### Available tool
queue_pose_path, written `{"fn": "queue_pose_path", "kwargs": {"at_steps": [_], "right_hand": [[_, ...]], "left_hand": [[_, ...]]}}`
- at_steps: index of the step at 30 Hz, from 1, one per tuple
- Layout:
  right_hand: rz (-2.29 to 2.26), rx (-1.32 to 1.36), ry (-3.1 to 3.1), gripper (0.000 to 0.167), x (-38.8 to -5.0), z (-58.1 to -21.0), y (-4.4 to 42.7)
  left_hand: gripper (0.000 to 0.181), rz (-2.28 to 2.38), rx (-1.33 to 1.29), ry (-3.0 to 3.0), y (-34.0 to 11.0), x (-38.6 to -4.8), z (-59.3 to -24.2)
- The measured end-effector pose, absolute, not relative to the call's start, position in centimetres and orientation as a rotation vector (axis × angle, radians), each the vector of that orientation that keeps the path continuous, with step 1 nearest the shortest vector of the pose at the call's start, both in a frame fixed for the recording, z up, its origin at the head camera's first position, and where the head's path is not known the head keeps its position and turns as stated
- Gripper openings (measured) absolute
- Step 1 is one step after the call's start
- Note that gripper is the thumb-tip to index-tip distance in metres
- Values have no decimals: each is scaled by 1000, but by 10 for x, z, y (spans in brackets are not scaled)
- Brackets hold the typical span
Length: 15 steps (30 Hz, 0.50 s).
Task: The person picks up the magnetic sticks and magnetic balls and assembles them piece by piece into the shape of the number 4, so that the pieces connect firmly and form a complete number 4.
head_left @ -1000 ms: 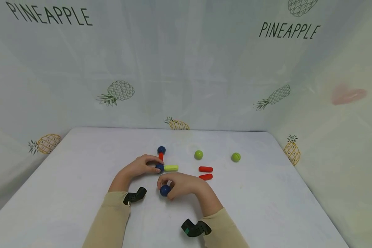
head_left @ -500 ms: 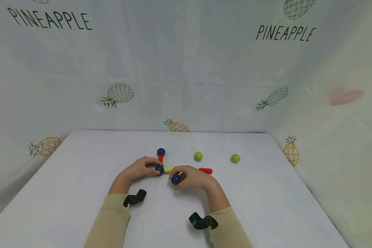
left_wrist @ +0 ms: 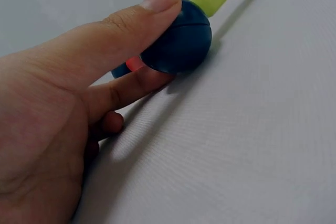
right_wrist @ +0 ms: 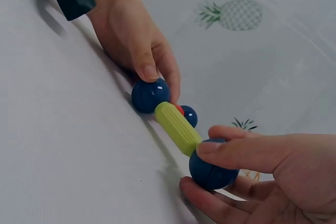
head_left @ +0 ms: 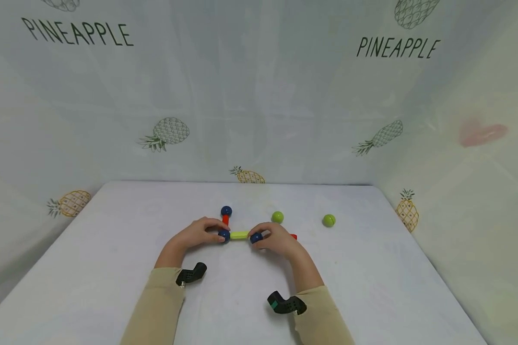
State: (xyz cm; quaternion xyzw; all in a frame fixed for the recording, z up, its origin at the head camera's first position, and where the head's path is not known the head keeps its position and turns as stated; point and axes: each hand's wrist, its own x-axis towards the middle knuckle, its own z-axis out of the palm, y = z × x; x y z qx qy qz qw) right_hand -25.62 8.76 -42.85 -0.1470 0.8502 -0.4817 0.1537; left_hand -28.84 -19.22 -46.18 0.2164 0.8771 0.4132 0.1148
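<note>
My left hand [head_left: 197,233] pinches a blue ball [left_wrist: 181,43] between thumb and fingers. From that ball a lime-yellow ribbed rod [right_wrist: 178,128] reaches right, and a short red rod [head_left: 226,220] leads back to a second blue ball [head_left: 226,211]. At the lime-yellow rod's other end, my right hand [head_left: 278,239] grips a third blue ball [right_wrist: 212,169] by thumb and fingers. In the right wrist view this ball meets the rod's tip; whether it is firmly joined cannot be seen. The red rod is mostly hidden in both wrist views.
Two green balls, a nearer-to-middle green ball [head_left: 277,217] and a right-hand green ball [head_left: 329,220], lie behind my right hand. The end of a loose red rod [head_left: 294,236] peeks out past that hand. A white-covered table [head_left: 371,287] backs onto a pineapple-print cloth [head_left: 259,96].
My right hand has carried its blue ball away from me and rightward, up to the lime-yellow rod's free end. It now covers most of the loose red rods. My left hand has stayed in place.
</note>
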Motion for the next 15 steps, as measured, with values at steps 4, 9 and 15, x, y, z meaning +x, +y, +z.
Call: {"fn": "queue_pose_path", "kwargs": {"at_steps": [4, 9, 15], "right_hand": [[-1405, -359, 2497, 24, -258, -431, 88], [-1414, -353, 2530, 25, -261, -435, 87], [-1444, -342, 2517, 21, -262, -441, 85]], "left_hand": [[29, 1207, 611, 2574, -192, -289, -463], [28, 1207, 561, 2584, -191, -287, -462], [29, 1213, 562, 2578, -191, -286, -463]]}}
